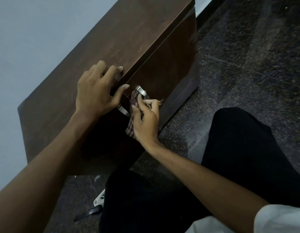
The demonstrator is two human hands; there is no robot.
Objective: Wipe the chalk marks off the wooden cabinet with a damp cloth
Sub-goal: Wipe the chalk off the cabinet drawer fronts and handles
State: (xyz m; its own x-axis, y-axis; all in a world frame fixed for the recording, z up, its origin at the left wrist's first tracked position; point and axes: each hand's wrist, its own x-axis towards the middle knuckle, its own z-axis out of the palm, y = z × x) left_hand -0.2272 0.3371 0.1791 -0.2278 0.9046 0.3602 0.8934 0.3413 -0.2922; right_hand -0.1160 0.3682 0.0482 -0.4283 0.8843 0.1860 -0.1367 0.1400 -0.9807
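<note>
A person's right hand (145,121) grips a bunched maroon-and-white checked cloth (132,115), pressing it to the front of a low, dark brown wooden cabinet (112,47) just beside a curved silver metal handle (142,93). The left hand (97,93) lies spread and empty on the front edge of the cabinet's top. Faint pale chalk marks (114,54) show on the top beyond it. The cabinet stands on a dark speckled stone floor (246,64).
</note>
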